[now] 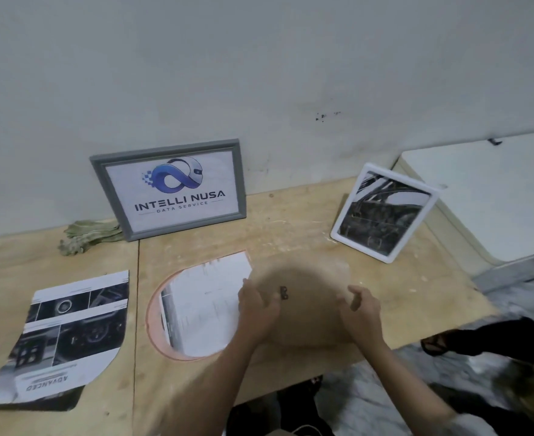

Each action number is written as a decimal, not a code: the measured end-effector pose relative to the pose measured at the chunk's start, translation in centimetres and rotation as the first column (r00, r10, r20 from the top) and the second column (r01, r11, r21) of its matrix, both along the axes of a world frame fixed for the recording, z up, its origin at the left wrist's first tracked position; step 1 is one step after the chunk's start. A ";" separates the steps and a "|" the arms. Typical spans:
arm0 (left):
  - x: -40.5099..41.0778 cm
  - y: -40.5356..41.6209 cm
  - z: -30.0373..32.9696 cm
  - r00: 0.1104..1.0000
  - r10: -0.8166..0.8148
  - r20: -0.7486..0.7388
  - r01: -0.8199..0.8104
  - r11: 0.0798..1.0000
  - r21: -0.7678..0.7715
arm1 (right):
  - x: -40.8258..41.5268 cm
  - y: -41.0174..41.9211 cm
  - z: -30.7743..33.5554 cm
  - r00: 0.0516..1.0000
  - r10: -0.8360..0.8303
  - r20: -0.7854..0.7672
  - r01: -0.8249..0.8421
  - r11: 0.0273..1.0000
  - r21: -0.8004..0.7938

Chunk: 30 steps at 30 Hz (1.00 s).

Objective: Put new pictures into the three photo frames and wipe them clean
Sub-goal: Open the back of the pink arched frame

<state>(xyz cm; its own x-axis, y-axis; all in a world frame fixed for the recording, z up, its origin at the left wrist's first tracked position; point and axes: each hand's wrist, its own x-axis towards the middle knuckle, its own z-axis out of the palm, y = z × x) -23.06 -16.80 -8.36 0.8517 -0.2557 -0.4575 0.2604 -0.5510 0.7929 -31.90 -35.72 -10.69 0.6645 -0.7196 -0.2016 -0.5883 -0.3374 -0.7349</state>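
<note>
From the head camera, two frames look finished: the grey frame (pixel 168 190) holds a logo print and leans on the wall, and the white frame (pixel 384 212), to its right, holds a dark picture. In front of the grey frame, the pink oval frame (pixel 152 313) lies flat with a picture in it. The left hand (pixel 258 305) and right hand (pixel 361 309) grip the blurred backing board (pixel 309 309) beside it. I judge closing and wiping remain. A cloth (pixel 86 236) lies left of the grey frame.

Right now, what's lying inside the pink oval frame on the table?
A white printed sheet lies in the pink oval frame, its corner sticking out past the rim. The blurred brown backing board, held in both hands, covers the frame's right side.
</note>
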 end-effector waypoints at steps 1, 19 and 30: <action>-0.3 -1.0 -0.2 0.999 -0.044 -0.001 0.044 0.999 0.002 | -0.5 -0.9 -0.1 0.999 -0.012 -0.040 0.011 1.000 -0.007; -2.9 -7.6 -4.1 0.821 -0.545 -0.171 0.566 0.736 0.372 | -2.0 -3.4 -2.5 0.856 0.076 -0.512 -0.160 0.980 -0.121; -1.8 -3.4 -1.8 0.995 -0.018 0.093 0.017 1.000 0.013 | 1.2 1.0 -1.6 0.873 0.291 -0.392 -0.402 0.884 -0.240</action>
